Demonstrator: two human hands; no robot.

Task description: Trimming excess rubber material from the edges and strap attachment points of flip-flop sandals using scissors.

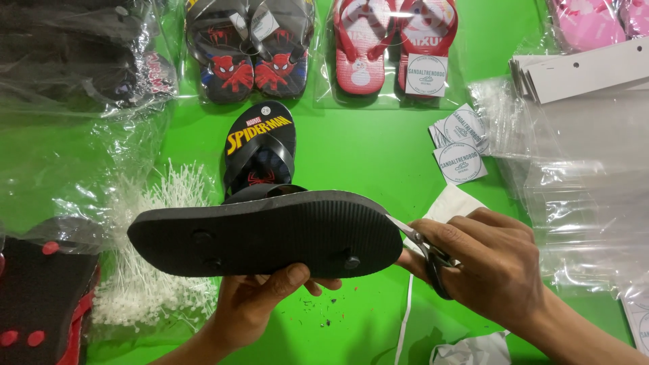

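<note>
- Two bare hands work nearest the camera, over a bright green surface (378,155).
- Left hand (260,301) — grip closed from below on a black flip-flop (263,233), thumb up over the near edge. The flip-flop is held off the surface, lying lengthwise left to right, with its ribbed sole and three strap plugs facing the camera.
- Right hand (490,260) — grip pressed around the dark handles of a pair of scissors (422,247). The blade tips meet the right end of the flip-flop; whether they are cutting anything cannot be told.
- Below the hands: small dark specks on the surface, a white strip and a crumpled scrap of clear plastic.
- Near left: a black sole with red plugs (40,297) in a plastic sleeve, just beside a heap of white plastic tag fasteners (159,236).
- Directly behind the held flip-flop: its mate (260,149), strap up, black with yellow lettering and a red spider figure.
- Middle right: round-printed white card labels (460,145), then a loose pile of clear plastic bags (581,182).
- Far row, all bagged — dark sandals at left (74,54), a black pair with red masked figures (250,51), a red pair (395,44) and a pink pair (595,20).
- Far right: a stack of white card strips (581,71) with punched holes.
</note>
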